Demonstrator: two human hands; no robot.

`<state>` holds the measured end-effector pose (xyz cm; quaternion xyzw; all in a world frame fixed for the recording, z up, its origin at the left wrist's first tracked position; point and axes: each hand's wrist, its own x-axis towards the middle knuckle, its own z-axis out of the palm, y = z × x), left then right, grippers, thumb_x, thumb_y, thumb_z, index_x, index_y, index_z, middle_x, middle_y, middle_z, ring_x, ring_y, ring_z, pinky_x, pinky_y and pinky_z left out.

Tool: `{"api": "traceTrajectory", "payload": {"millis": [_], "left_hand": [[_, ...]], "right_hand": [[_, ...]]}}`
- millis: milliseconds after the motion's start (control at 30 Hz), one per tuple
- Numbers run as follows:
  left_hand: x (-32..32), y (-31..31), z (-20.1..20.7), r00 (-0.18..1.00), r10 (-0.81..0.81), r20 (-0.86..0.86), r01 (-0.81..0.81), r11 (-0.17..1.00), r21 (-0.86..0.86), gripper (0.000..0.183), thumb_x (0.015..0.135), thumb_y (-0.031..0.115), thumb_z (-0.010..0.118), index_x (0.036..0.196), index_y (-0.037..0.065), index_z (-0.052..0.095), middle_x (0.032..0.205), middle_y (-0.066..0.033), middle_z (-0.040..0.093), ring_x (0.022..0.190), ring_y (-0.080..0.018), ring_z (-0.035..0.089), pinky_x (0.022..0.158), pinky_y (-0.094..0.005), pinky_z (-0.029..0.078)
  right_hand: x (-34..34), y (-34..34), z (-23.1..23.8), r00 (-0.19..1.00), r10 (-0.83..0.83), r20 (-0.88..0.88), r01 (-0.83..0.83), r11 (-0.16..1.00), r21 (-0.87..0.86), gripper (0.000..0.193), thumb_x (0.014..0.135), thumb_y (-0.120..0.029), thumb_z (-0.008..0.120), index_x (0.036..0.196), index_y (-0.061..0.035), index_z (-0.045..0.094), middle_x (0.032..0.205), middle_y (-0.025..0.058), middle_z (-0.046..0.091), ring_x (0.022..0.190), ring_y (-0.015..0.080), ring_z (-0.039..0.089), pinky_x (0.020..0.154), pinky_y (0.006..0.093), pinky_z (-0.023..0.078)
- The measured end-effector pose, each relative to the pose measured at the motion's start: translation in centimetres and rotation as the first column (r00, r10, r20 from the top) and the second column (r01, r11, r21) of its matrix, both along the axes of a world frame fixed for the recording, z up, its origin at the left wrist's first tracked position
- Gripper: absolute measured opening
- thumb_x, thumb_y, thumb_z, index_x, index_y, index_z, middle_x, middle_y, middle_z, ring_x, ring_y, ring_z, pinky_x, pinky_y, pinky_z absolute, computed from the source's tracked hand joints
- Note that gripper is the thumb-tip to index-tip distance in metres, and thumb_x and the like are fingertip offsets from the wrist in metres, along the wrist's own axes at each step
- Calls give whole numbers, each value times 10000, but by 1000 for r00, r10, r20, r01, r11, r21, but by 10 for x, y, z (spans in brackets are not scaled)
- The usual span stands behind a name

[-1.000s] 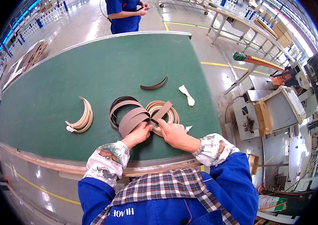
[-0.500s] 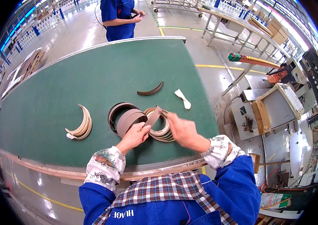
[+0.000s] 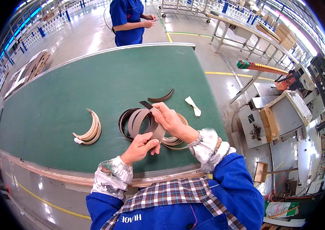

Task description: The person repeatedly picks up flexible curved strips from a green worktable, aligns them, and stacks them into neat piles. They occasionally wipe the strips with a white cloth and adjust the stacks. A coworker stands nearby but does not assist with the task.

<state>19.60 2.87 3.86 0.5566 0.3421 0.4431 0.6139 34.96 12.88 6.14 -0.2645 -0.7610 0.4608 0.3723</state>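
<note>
A loosely coiled brown strip of edge banding (image 3: 135,122) is between my hands, above the green tabletop (image 3: 74,84). My left hand (image 3: 141,147) grips the strip at its near side, thumb on top. My right hand (image 3: 171,122) pinches it higher up, close to a free end whose dark face (image 3: 146,104) shows. Behind and below my right hand lies a roll of beige banding (image 3: 174,145), partly hidden by it. A short curved brown piece (image 3: 162,96) rests beyond the hands. To the left sits a curved bundle of beige strips (image 3: 93,129).
A twisted white scrap (image 3: 193,106) lies right of the hands. Across the table's far edge stands a person in blue (image 3: 128,23), holding something thin. Machinery with a control panel (image 3: 321,78) and a roller stand (image 3: 254,36) are on the right.
My right hand has moved left and closed on the strip near its end. That end has turned up, showing its dark face. The table's contents appear shifted right with the view.
</note>
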Motion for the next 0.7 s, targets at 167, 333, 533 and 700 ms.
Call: {"api": "traceTrajectory", "payload": {"millis": [167,333,533,700], "left_hand": [[2,-2,-1,998,19,-61,-18,1000,16,229,927,178,506,835,-22,570,715,-70,619,584,-108,540,548,-233,448],[3,-3,1,998,-6,-69,9,999,44,208,922,153,500,872,-30,585,753,-75,631,605,-118,550,569,-241,459],[0,-2,0,992,-49,-116,56,997,58,214,912,145,508,867,-44,598,764,-93,642,626,-132,566,590,-255,475],[-2,-5,4,992,-51,-119,61,994,86,250,912,184,525,837,-44,594,774,-109,655,656,-143,594,620,-266,492]], "right_hand": [[1,3,2,997,34,65,-52,952,302,246,925,-167,488,1118,-18,460,726,175,578,648,307,594,578,349,453],[3,2,5,984,176,39,-179,979,102,262,932,-196,476,1134,-30,460,790,173,607,701,331,603,608,360,461],[3,-3,6,975,186,124,-200,973,118,281,933,-194,462,1164,-35,445,847,174,612,755,344,601,640,381,465],[-4,-11,-6,950,304,73,-307,951,30,291,957,-226,415,1185,-44,408,745,134,612,552,219,615,489,308,488]]}}
